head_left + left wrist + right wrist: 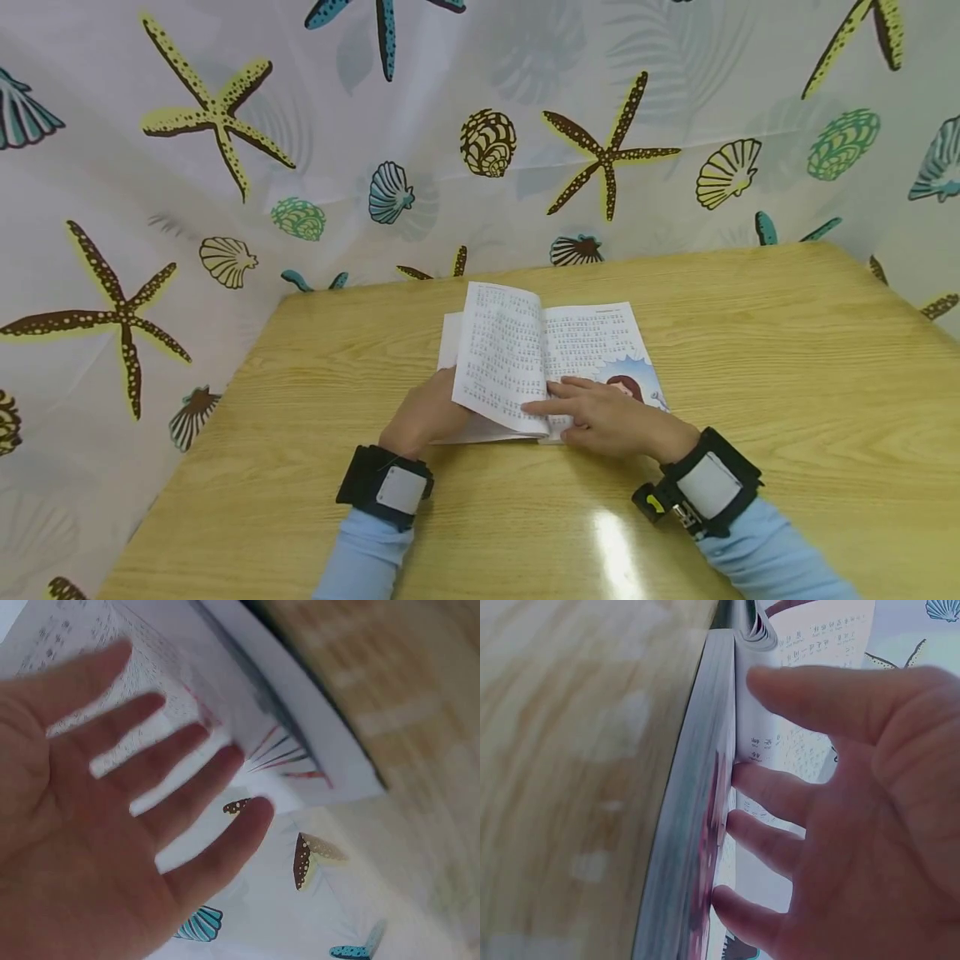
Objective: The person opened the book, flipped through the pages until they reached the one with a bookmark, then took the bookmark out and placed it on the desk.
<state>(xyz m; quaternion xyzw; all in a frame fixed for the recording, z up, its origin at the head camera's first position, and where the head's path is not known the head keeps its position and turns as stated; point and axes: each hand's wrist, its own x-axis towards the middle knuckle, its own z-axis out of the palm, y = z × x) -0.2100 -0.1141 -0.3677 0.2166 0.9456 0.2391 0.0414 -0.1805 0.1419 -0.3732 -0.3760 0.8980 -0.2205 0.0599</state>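
Observation:
An open book (585, 337) with printed text lies on the table, a drawing at the lower part of its right page. One left-hand leaf (501, 358) stands lifted and bowed. My left hand (429, 410) is behind that leaf, its fingers hidden in the head view. Seen from the left wrist, the hand (112, 817) has its fingers straight and spread beside the pages. My right hand (611, 417) rests on the right page with fingers extended, the index finger reaching to the lifted leaf near the spine. In the right wrist view its fingertips (742, 772) touch the page.
The wooden table (787, 358) extends on both sides of the book. Behind it hangs a white cloth (435, 100) printed with starfish and shells. Each wrist wears a black strap (367, 487) with a pale plate.

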